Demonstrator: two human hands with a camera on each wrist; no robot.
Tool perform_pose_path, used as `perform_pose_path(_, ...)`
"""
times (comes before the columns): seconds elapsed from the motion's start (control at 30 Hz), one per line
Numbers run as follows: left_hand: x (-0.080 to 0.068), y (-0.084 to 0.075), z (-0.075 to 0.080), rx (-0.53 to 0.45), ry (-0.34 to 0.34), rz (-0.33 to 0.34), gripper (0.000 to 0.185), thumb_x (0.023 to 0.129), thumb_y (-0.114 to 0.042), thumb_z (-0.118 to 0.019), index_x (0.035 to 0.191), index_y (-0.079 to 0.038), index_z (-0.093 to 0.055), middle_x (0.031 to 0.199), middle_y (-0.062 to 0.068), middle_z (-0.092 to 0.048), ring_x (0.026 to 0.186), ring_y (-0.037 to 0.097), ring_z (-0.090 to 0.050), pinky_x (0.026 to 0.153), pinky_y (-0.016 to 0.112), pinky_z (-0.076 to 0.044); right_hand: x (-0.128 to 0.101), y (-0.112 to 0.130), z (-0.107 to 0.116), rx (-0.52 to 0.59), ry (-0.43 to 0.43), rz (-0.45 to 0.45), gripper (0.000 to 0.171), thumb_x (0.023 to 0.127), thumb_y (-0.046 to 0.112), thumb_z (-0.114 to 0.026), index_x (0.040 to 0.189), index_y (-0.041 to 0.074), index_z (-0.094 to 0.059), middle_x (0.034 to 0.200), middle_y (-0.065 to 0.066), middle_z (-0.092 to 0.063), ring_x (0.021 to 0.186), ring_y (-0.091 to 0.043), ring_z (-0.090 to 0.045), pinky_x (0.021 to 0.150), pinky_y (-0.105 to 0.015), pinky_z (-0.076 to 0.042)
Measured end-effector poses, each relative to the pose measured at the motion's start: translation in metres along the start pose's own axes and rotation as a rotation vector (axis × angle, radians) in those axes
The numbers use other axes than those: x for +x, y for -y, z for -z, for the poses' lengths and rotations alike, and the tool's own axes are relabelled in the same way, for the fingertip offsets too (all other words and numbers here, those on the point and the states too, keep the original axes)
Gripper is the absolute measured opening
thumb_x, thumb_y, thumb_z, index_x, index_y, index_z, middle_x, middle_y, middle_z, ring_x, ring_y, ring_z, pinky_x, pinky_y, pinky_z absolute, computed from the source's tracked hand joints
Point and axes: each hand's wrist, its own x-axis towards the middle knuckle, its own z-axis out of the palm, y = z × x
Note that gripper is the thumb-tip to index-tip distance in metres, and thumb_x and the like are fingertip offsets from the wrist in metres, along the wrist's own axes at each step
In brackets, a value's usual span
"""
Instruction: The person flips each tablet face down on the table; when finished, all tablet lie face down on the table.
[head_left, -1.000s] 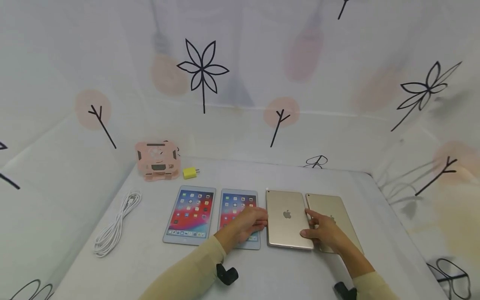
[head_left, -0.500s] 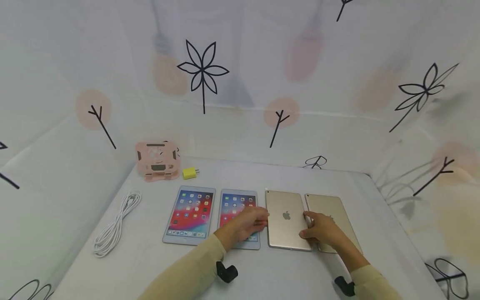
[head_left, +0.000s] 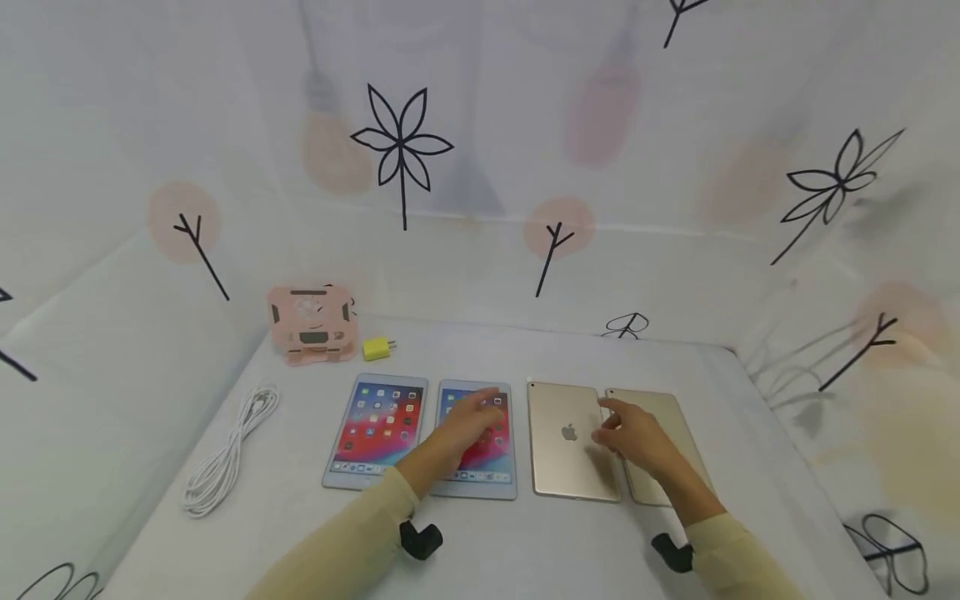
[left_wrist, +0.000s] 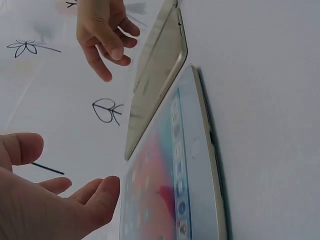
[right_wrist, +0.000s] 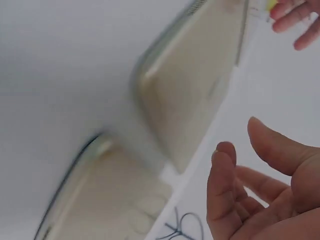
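Note:
Four tablets would be too exact, so several tablets lie in a row on the white table. Above the second tablet [head_left: 480, 458], its lit screen facing up, hovers my left hand [head_left: 461, 425], fingers loosely bent and holding nothing. My right hand [head_left: 637, 433] is raised over the gap between two gold tablets lying face down. One gold tablet [head_left: 562, 408] bears an apple logo; the rightmost gold tablet [head_left: 660, 408] is partly covered by my hand and wrist. In the right wrist view the right thumb and fingers [right_wrist: 222, 185] stand apart with nothing between them. The leftmost tablet [head_left: 378, 425] also shows its lit screen.
A coiled white cable [head_left: 232, 454] lies at the table's left side. At the back left, a pink stand [head_left: 313, 325] is beside a yellow plug adapter [head_left: 377, 348]. A white patterned sheet [head_left: 480, 275] rises behind the table.
Both hands have let go of the edges of the logo-bearing gold tablet and lifted. The left hand has moved left over the second tablet; the gold tablet stays flat on the table.

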Motion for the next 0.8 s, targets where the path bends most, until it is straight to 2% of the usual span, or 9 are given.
perform_pose_path(0.07, -0.003, 0.002, 0.014, 0.024, -0.043, 0.002, 0.060, 0.087, -0.027, -0.064, 0.144, -0.026, -0.045, 0.133, 0.010, -0.053, 0.115, 0.032, -0.054, 0.097, 0.056, -0.042, 0.004, 0.009, -0.004, 0.122, 0.020, -0.009, 0.068, 0.088, 0.017, -0.068, 0.147, 0.004, -0.035, 0.119, -0.021, -0.057, 0.086, -0.027, -0.064, 0.073, -0.040, -0.056)
perform_pose_path(0.17, -0.006, 0.005, 0.034, 0.024, -0.115, 0.010, 0.058, 0.089, -0.026, -0.063, 0.144, -0.026, -0.044, 0.140, 0.012, -0.048, 0.122, 0.034, -0.050, 0.100, 0.057, -0.040, 0.012, 0.022, -0.015, 0.301, 0.058, -0.038, 0.071, 0.089, 0.019, -0.068, 0.149, 0.008, -0.032, 0.136, -0.023, -0.046, 0.101, -0.031, -0.063, 0.085, -0.043, -0.054)
perform_pose_path(0.3, -0.008, 0.013, 0.054, -0.008, -0.199, 0.032, 0.059, 0.090, -0.022, -0.063, 0.145, -0.023, -0.043, 0.144, 0.014, -0.044, 0.129, 0.036, -0.045, 0.102, 0.054, -0.040, 0.020, 0.039, -0.036, 0.486, 0.115, -0.090, 0.072, 0.088, 0.018, -0.070, 0.148, 0.010, -0.032, 0.143, -0.021, -0.040, 0.111, -0.033, -0.059, 0.090, -0.047, -0.052)
perform_pose_path(0.37, -0.009, 0.017, 0.060, -0.027, -0.221, 0.047, 0.060, 0.090, -0.021, -0.063, 0.146, -0.023, -0.042, 0.145, 0.014, -0.043, 0.131, 0.036, -0.043, 0.103, 0.052, -0.041, 0.023, 0.045, -0.045, 0.555, 0.143, -0.106, 0.074, 0.086, 0.019, -0.071, 0.148, 0.011, -0.033, 0.144, -0.020, -0.039, 0.113, -0.034, -0.056, 0.091, -0.049, -0.051)
perform_pose_path(0.63, -0.007, 0.024, 0.066, -0.076, -0.178, 0.083, 0.061, 0.089, -0.020, -0.065, 0.146, -0.020, -0.042, 0.148, 0.016, -0.040, 0.132, 0.035, -0.042, 0.101, 0.048, -0.044, 0.029, 0.057, -0.066, 0.715, 0.185, -0.133, 0.082, 0.083, 0.024, -0.075, 0.149, 0.009, -0.030, 0.148, -0.021, -0.032, 0.125, -0.041, -0.044, 0.089, -0.055, -0.051)
perform_pose_path(0.8, -0.008, 0.025, 0.068, -0.099, -0.142, 0.064, 0.059, 0.091, -0.019, -0.063, 0.146, -0.016, -0.042, 0.146, 0.016, -0.041, 0.132, 0.035, -0.042, 0.102, 0.049, -0.043, 0.032, 0.060, -0.072, 0.804, 0.219, -0.144, 0.075, 0.087, 0.020, -0.069, 0.149, 0.008, -0.028, 0.151, -0.022, -0.028, 0.127, -0.044, -0.039, 0.085, -0.056, -0.052)
